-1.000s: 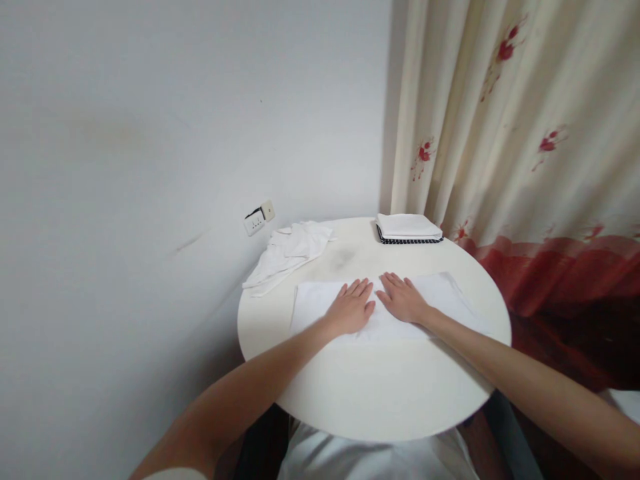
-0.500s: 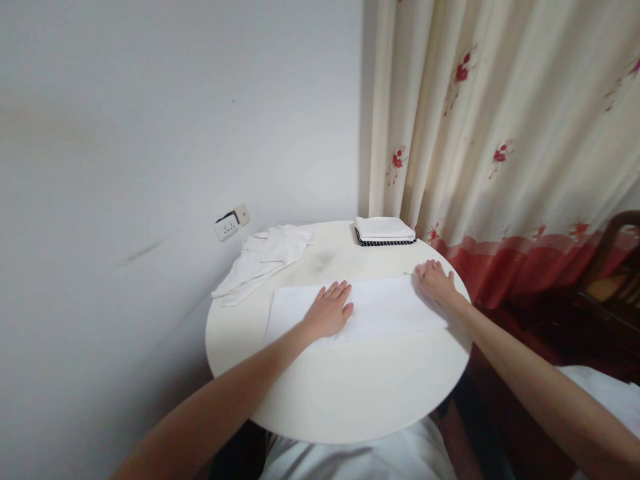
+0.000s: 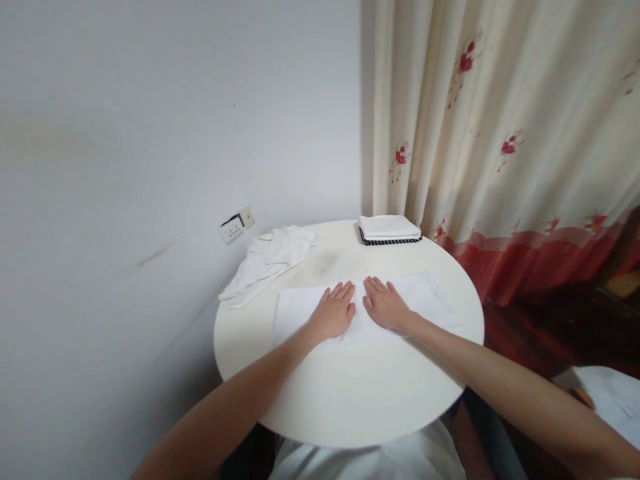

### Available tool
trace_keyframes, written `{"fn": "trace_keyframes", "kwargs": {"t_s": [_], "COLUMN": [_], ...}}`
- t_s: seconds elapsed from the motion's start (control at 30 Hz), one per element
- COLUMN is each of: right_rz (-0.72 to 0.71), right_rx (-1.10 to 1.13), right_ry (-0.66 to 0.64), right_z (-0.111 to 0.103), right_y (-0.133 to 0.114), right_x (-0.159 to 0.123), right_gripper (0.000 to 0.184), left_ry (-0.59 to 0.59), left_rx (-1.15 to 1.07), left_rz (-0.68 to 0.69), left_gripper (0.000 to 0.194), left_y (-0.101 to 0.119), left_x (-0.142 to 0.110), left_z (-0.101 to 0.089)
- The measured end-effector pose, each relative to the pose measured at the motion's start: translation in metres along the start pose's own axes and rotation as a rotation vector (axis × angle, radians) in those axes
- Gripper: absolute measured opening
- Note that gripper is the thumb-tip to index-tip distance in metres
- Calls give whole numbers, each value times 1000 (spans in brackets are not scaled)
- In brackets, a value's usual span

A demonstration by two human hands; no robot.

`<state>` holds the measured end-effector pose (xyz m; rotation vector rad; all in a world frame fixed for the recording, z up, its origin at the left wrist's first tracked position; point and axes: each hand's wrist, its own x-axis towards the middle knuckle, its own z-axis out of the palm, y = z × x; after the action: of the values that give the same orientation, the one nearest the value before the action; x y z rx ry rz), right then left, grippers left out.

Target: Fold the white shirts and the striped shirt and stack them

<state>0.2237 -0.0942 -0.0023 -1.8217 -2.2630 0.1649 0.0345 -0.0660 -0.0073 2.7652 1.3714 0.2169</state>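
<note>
A white cloth folded into a long rectangle [image 3: 295, 310] lies across the middle of the round white table [image 3: 350, 393]. My left hand [image 3: 336, 310] rests flat on it just left of its centre, fingers stretched out. Close beside it, my right hand [image 3: 384, 305] also lies flat on the cloth, with only a narrow gap between the two hands. Neither hand grips anything. The cloth's right part [image 3: 425, 293] shows faint creases near its end.
A crumpled white garment [image 3: 275, 257] lies at the table's back left. Folded white cloth [image 3: 390, 227] sits on a black-and-white patterned piece at the back right. A wall socket [image 3: 231, 231] and a flowered curtain [image 3: 450, 133] are behind. White fabric [image 3: 607, 400] shows at lower right.
My right hand has moved left from the cloth's right end to its middle, beside my left hand. The left hand stays in place on the cloth.
</note>
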Motion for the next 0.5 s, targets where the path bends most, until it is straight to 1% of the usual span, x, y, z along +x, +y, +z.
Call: {"fn": "trace_keyframes", "kwargs": {"t_s": [0.13,0.27,0.37,0.5], "right_rz": [6,4,-16,-49], "right_rx": [-7,-11,-29,-59], "right_ry": [4,21,38,38], "right_z": [-1,1,3,4], "right_y": [2,-2,-2,-1], "right_x": [0,0,0,-1], "right_gripper": [59,58,58,58], "left_ry": [12,46,24,-7], "left_rx": [-15,-27,-23,-8], "left_rz": [-4,30,73,85], "left_gripper": [56,56,57,58], "left_y": [3,13,20,21], "left_x": [0,5,9,10], "left_z": [-2,-5,-4,0]}}
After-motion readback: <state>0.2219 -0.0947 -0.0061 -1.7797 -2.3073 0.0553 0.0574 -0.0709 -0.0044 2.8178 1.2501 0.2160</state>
